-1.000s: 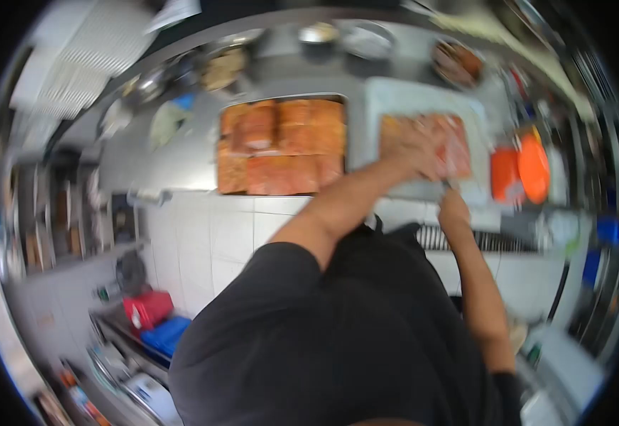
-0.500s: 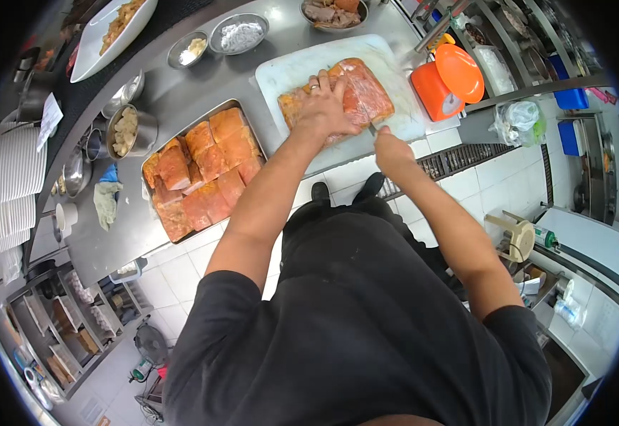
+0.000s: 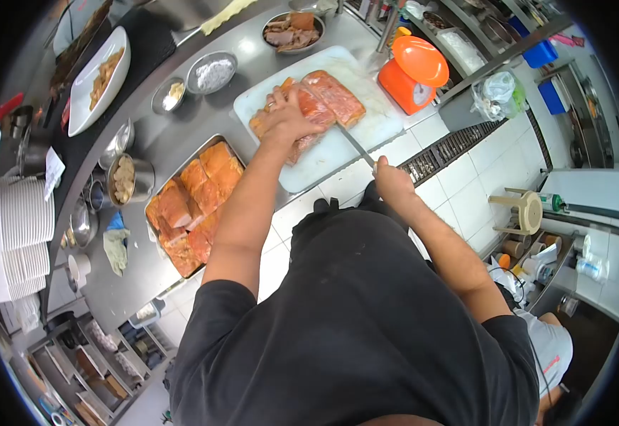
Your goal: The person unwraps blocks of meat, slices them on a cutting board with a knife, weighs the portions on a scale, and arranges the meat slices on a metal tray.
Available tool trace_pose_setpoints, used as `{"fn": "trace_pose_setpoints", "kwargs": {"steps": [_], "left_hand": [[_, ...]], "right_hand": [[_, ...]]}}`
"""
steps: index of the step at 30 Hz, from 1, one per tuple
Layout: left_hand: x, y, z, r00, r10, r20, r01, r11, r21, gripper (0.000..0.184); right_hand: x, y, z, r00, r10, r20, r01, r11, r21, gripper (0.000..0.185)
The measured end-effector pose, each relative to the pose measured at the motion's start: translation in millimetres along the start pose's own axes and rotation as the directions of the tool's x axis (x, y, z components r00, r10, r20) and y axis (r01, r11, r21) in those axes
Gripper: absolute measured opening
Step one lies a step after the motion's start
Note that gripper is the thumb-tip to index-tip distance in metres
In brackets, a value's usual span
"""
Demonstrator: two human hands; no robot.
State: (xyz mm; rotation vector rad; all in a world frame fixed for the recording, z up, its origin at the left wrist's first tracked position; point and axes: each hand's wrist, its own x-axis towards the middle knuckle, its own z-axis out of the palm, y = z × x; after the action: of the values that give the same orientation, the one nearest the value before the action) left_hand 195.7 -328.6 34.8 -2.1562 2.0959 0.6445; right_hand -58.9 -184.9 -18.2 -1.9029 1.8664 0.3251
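Note:
A slab of meat (image 3: 334, 96) with an orange-coloured surface lies on a white cutting board (image 3: 384, 121). My left hand (image 3: 284, 122) rests on its left part, fingers spread, pressing down. A cut line runs through the slab to the right of that hand. In my closed right hand (image 3: 393, 182) is the handle of a knife (image 3: 356, 147); its blade points up and left, the tip at the near end of the cut. Left of the board, a metal tray (image 3: 235, 145) holds several orange-coloured pieces of meat, partly hidden behind my left forearm.
An orange scale (image 3: 412, 82) stands right of the board. Behind it are a bowl of meat (image 3: 293, 32), a bowl of white powder (image 3: 212, 72) and a smaller bowl (image 3: 169, 94). Stacked plates (image 3: 18, 213) are far left. Another person (image 3: 551, 348) is at lower right.
My right hand has drawn the knife back toward me, exposing more blade. A cut line now shows in the slab. The view has shifted, and another person has appeared at lower right.

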Motion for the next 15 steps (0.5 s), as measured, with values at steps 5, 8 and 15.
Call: {"fn": "trace_pose_setpoints", "kwargs": {"steps": [5, 8, 15], "left_hand": [[12, -23, -7, 0.988, -0.142, -0.063, 0.139, 0.989, -0.048, 0.136], [26, -38, -11, 0.977, -0.198, -0.079, 0.198, 0.980, -0.005, 0.138], [18, 26, -12, 0.982, -0.190, -0.017, 0.188, 0.979, -0.080, 0.121]], "right_hand": [[-23, 25, -5, 0.999, -0.039, 0.017, 0.039, 0.999, 0.019, 0.028], [-37, 50, -22, 0.994, -0.109, 0.017, 0.109, 0.994, 0.005, 0.029], [-80, 124, -67, 0.987, -0.074, -0.145, 0.096, 0.983, 0.156, 0.031]]}}
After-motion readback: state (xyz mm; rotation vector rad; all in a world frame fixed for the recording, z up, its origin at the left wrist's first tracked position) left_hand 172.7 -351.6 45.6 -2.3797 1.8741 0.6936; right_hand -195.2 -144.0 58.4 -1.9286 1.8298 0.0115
